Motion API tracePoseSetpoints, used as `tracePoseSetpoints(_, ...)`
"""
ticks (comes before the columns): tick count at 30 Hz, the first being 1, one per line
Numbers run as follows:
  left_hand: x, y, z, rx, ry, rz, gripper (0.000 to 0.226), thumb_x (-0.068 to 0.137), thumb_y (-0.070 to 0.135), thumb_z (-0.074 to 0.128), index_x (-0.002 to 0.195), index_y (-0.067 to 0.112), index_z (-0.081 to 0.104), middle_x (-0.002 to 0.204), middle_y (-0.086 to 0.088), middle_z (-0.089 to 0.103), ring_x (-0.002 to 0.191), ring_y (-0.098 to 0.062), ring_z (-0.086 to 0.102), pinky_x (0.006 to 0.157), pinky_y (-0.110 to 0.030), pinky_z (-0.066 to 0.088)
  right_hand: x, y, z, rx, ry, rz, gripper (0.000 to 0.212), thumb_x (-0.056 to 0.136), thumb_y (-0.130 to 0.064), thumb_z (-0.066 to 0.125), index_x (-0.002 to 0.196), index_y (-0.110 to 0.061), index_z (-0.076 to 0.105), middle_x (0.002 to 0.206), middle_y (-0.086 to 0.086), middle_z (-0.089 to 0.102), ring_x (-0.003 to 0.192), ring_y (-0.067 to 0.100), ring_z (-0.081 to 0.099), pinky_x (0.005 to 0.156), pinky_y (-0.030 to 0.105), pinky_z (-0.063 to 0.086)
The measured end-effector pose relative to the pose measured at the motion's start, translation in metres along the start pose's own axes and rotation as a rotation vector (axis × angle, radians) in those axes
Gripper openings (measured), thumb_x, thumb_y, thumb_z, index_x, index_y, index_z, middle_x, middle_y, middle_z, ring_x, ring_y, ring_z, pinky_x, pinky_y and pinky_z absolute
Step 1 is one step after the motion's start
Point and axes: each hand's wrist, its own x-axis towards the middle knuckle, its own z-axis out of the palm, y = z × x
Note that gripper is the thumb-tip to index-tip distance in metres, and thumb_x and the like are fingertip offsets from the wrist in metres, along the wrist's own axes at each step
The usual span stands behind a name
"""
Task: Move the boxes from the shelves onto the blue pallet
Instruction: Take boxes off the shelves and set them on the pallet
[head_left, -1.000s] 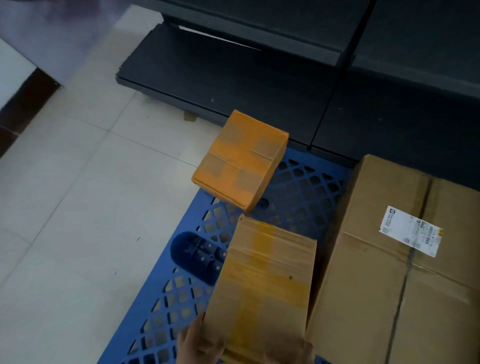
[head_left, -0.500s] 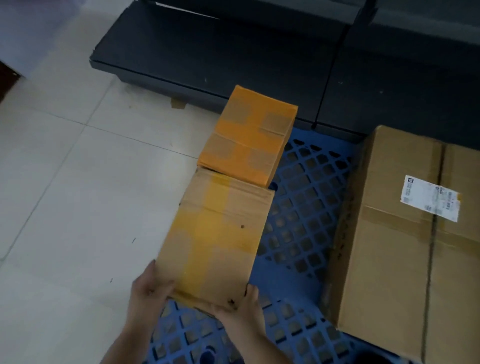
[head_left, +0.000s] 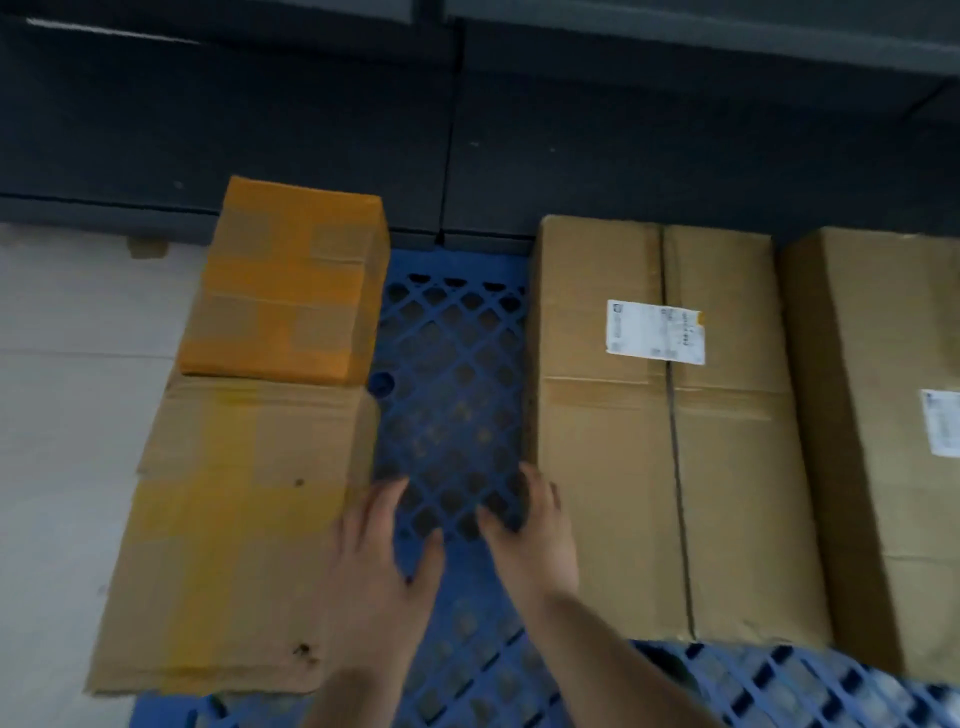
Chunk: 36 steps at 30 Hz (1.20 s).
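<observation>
Cardboard fills the left edge of the blue pallet (head_left: 447, 374): the brown box with yellow tape (head_left: 234, 535) lies flat nearest me, and the orange-taped box (head_left: 285, 280) sits just beyond it, their edges touching. My left hand (head_left: 379, 561) lies over the right edge of the brown box, fingers straight and slightly spread, reaching onto the bare lattice; it grips nothing. Whether the palm actually touches the cardboard I cannot tell, since the hand is blurred.

My right hand (head_left: 535, 535) hovers over the lattice just beside the near left corner of the large brown box (head_left: 660, 467), fingers loosely bent and apart, holding nothing. They appear to brush that box's left side, though contact is not clear.

On top of the large box is a white shipping label (head_left: 655, 332) with a yellow tab at one corner; its print is too blurred to read. Farther right stands a second large box (head_left: 878, 415), close beside the first, with another white label (head_left: 941, 422) cut off by the frame edge, equally unreadable. Dark shelves (head_left: 311, 119) run behind the pallet.
</observation>
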Motion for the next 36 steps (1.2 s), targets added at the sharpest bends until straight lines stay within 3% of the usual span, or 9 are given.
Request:
tracePoseSetpoints(2, 0.009, 0.047, 0.043, -0.051, -0.188, 0.015, 0.062, 0.085, 0.046, 0.054, 0.14, 0.021, 0.038, 0.139, -0.001, 0.044, 0.126, -0.022, 0.043, 0.101, -0.037, 0.039, 0.025, 0.039, -0.044, -0.039, 0.115, 0.08, 0.07, 0.084, -0.038, 0.065, 0.144, -0.026, 0.032, 0.144, -0.001, 0.037, 0.127, 0.024, 0.043, 0.098, 0.038, 0.044)
tracePoseSetpoints(5, 0.014, 0.094, 0.102, -0.092, -0.446, -0.129, 0.077, 0.088, 0.042, 0.057, 0.149, 0.029, 0.012, 0.154, 0.006, 0.018, 0.14, -0.017, 0.02, 0.11, -0.033, 0.027, 0.055, 0.097, -0.105, -0.114, 0.192, 0.27, 0.079, 0.08, -0.042, 0.068, 0.145, -0.024, 0.028, 0.147, 0.004, 0.032, 0.128, 0.029, 0.041, 0.1, 0.046, 0.044)
tracePoseSetpoints(10, 0.016, 0.114, 0.158, 0.216, -0.502, -0.044, 0.08, 0.09, 0.05, 0.048, 0.149, 0.034, -0.004, 0.156, 0.014, -0.016, 0.146, -0.025, -0.005, 0.115, -0.044, 0.025, 0.09, 0.156, -0.165, -0.267, 0.147, 0.469, 0.108, 0.07, -0.054, 0.075, 0.149, -0.02, 0.01, 0.154, 0.011, 0.014, 0.139, 0.035, 0.02, 0.107, 0.049, 0.031)
tracePoseSetpoints(12, 0.016, 0.112, 0.17, 0.243, -0.461, -0.065, 0.084, 0.09, 0.051, 0.049, 0.148, 0.034, -0.01, 0.153, 0.015, -0.025, 0.146, -0.026, -0.005, 0.115, -0.046, 0.026, 0.1, 0.168, -0.174, -0.303, 0.134, 0.519, 0.12, 0.065, -0.057, 0.077, 0.15, -0.019, 0.001, 0.156, 0.012, 0.009, 0.142, 0.034, 0.014, 0.11, 0.05, 0.028)
tracePoseSetpoints(17, 0.018, 0.107, 0.17, 0.241, -0.39, -0.047, 0.083, 0.091, 0.048, 0.049, 0.148, 0.035, -0.009, 0.152, 0.02, -0.026, 0.144, -0.024, 0.008, 0.112, -0.044, 0.032, 0.111, 0.18, -0.178, -0.314, 0.158, 0.535, 0.136, 0.055, -0.058, 0.083, 0.15, -0.022, -0.007, 0.153, 0.014, 0.011, 0.14, 0.035, 0.015, 0.109, 0.051, 0.026)
tracePoseSetpoints(22, 0.024, 0.091, 0.145, 0.231, -0.386, -0.091, 0.079, 0.094, 0.044, 0.046, 0.148, 0.034, -0.01, 0.149, 0.025, -0.026, 0.141, -0.018, 0.017, 0.103, -0.032, 0.042, 0.105, 0.171, -0.155, -0.307, 0.174, 0.477, 0.136, 0.052, -0.059, 0.084, 0.149, -0.019, -0.004, 0.149, 0.018, 0.015, 0.136, 0.039, 0.019, 0.106, 0.054, 0.029)
tracePoseSetpoints(26, 0.03, 0.067, 0.118, 0.26, -0.39, -0.137, 0.078, 0.094, 0.047, 0.044, 0.149, 0.033, -0.01, 0.152, 0.023, -0.023, 0.141, -0.018, 0.018, 0.1, -0.024, 0.04, 0.1, 0.151, -0.125, -0.374, 0.153, 0.423, 0.135, 0.05, -0.064, 0.081, 0.145, -0.021, -0.005, 0.145, 0.019, 0.015, 0.133, 0.039, 0.021, 0.104, 0.054, 0.031)
tracePoseSetpoints(33, 0.028, 0.018, 0.08, 0.284, -0.38, -0.249, 0.075, 0.095, 0.045, 0.044, 0.151, 0.029, -0.003, 0.156, 0.017, -0.015, 0.144, -0.02, 0.009, 0.112, -0.027, 0.026, 0.087, 0.103, -0.075, -0.43, 0.065, 0.351, 0.136, 0.058, -0.069, 0.074, 0.146, -0.019, -0.018, 0.149, 0.018, 0.004, 0.137, 0.035, 0.013, 0.104, 0.053, 0.031)
tracePoseSetpoints(36, 0.03, -0.004, 0.065, 0.342, -0.386, -0.286, 0.074, 0.094, 0.047, 0.043, 0.151, 0.03, -0.001, 0.156, 0.016, -0.012, 0.145, -0.02, 0.008, 0.112, -0.032, 0.03, 0.078, 0.083, -0.053, -0.462, 0.016, 0.307, 0.134, 0.064, -0.069, 0.07, 0.145, -0.018, -0.024, 0.152, 0.018, -0.003, 0.141, 0.034, 0.008, 0.106, 0.052, 0.029)
